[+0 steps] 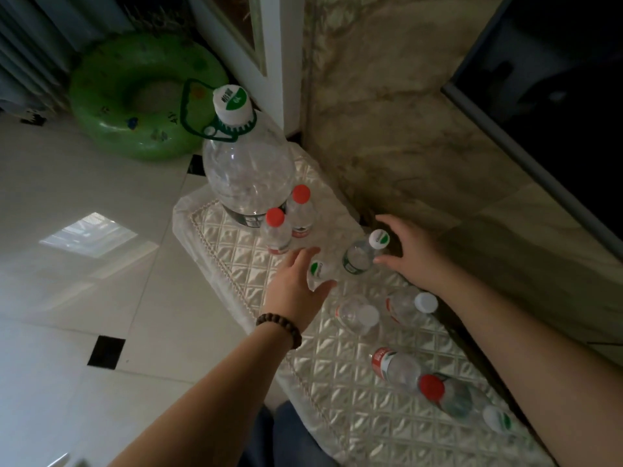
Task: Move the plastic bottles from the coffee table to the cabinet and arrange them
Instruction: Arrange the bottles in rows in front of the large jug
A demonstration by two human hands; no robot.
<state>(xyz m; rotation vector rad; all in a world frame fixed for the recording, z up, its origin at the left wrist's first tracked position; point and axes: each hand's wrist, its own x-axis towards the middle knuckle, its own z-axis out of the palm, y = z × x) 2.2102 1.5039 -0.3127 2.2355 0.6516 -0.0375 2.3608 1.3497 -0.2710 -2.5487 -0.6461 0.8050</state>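
Note:
Several plastic bottles stand or lie on the cabinet top, which is covered by a quilted white cloth (236, 251). My left hand (296, 291) is closed around a small clear bottle with a green-and-white cap (318, 269). My right hand (409, 254) is spread beside an upright green-labelled bottle with a white cap (360, 256), thumb at its shoulder. A large water jug (247, 170) stands at the far end, with two red-capped bottles (278, 232) (301, 210) in front of it. Two white-capped bottles (357, 315) (409, 305) sit nearer. More bottles (404, 369) lie at the near right.
A marble wall (404, 129) runs along the right of the cabinet, with a dark screen (556, 96) above it. A green inflatable ring (141, 96) lies on the tiled floor (84, 264) to the left. A white door frame (269, 45) stands behind the jug.

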